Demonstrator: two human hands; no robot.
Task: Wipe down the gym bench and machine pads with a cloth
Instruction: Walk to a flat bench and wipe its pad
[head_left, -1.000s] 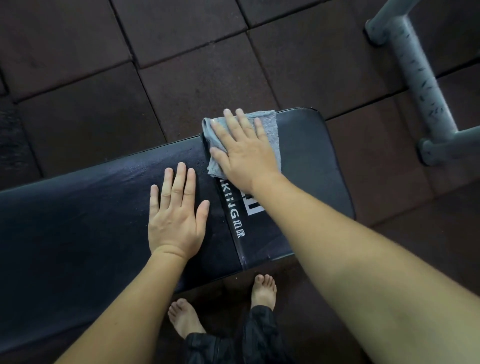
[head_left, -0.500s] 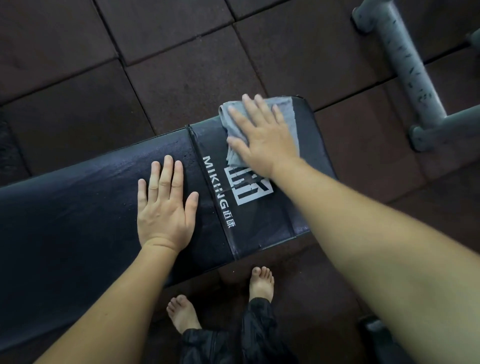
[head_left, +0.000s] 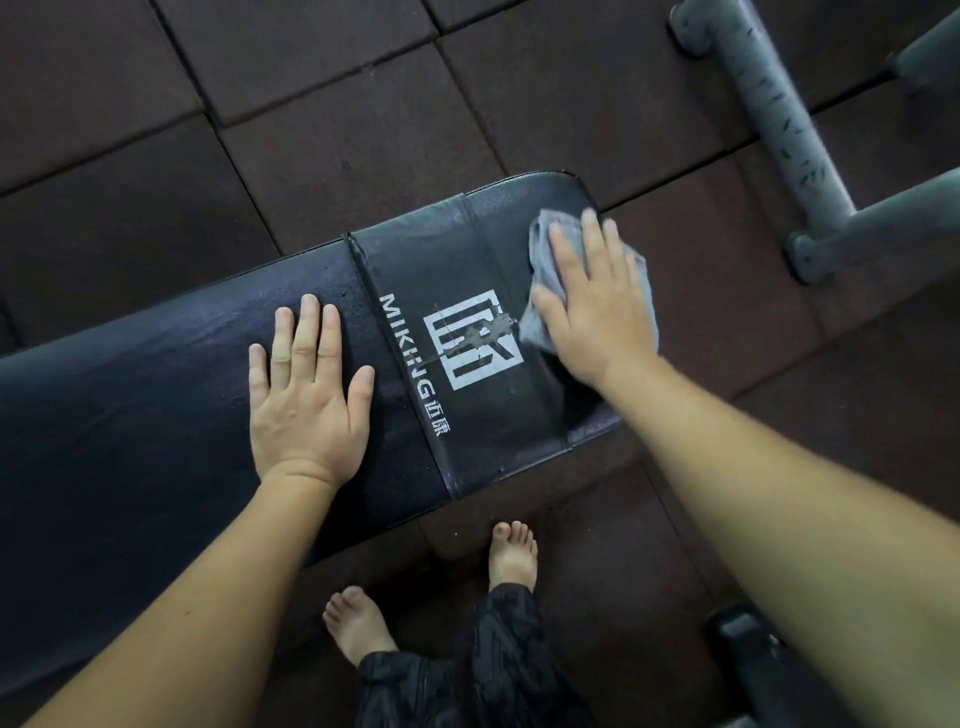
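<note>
Cloth (head_left: 543, 244), grey, bunched at right end of black bench pad (head_left: 156, 415), pressed under right hand (head_left: 597, 317), fingers (head_left: 595, 244) straight, slightly apart. Left hand (head_left: 306, 410) flat on pad, fingers straight, close together.

Bench (head_left: 156, 415): black w/ dull sheen; white square logo (head_left: 470, 345) + white lettering on end section. Cloth (head_left: 540, 244): plain grey. Floor (head_left: 337, 156): dark brown tiles, square grid, darker seams. Metal frame (head_left: 769, 104): grey, short dark scuff marks along tube. Trousers (head_left: 498, 675): black, faint tonal pattern.
</note>
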